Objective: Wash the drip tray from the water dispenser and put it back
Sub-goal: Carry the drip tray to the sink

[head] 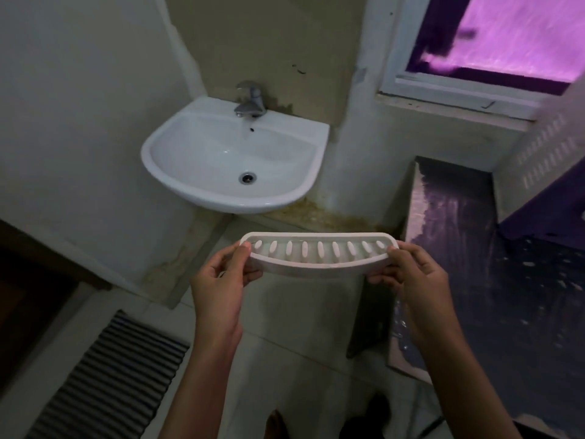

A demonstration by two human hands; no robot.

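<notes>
The white wall basin (202, 172) hung ahead of me and above the tray, its tap (250, 104) running, nothing between them. I held the slotted drip tray (318, 256) level, long axis left to right, out over the floor. My left hand (218, 280) and right hand (411, 280) each pinched one end.

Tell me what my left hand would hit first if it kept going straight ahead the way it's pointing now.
Probably the sink. The left hand grips one end of the drip tray and points forward and up toward the basin's front rim. Nothing shows between them, though the single view makes depth uncertain.
</notes>
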